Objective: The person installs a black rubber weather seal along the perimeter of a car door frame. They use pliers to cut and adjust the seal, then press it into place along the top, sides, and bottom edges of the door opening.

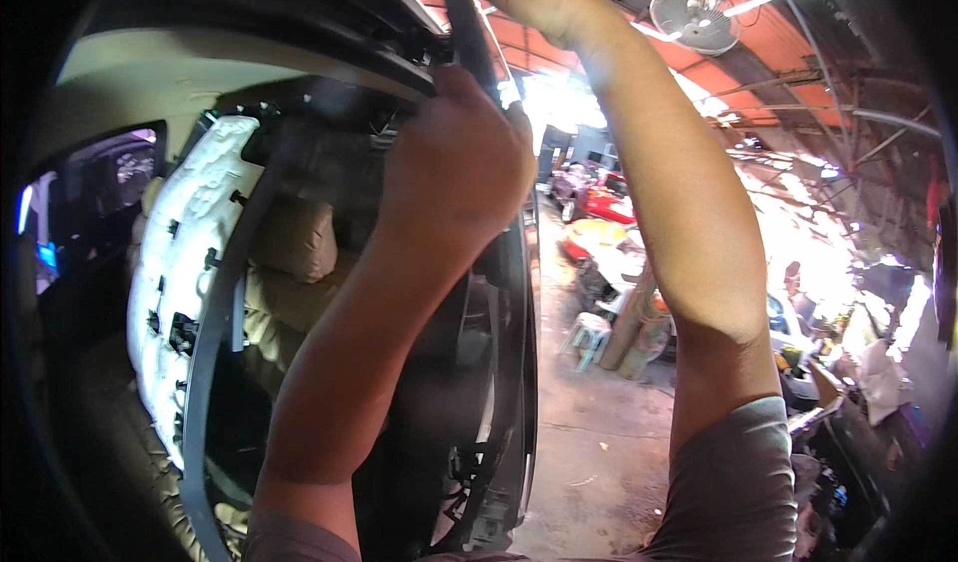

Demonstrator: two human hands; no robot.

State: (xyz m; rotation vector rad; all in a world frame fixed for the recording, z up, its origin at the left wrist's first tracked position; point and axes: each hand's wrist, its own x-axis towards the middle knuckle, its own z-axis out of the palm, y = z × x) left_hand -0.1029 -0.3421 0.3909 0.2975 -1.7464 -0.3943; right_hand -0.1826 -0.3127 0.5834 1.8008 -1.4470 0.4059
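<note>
My left hand [461, 158] is raised in front of the car, its fingers curled round the lower part of a black trim strip [467, 31] at the upper corner of the door opening. Its fingertips are hidden behind the hand. Higher up, my right hand [534, 1] reaches in to the strip's top end; the picture's upper edge cuts it off, and its fingers cannot be made out. The dark door [514, 362] stands upright below my left hand. Left of my arm is a white-backed interior panel [195, 263] with dark clips along it.
Beige seats [274, 302] show inside the car. To the right, a concrete floor [599, 452] carries a stool [589, 334] and a post [631, 332]. Red vehicles [604, 203] stand farther back. A fan [694, 18] hangs under the roof, and clutter [828, 402] lines the right side.
</note>
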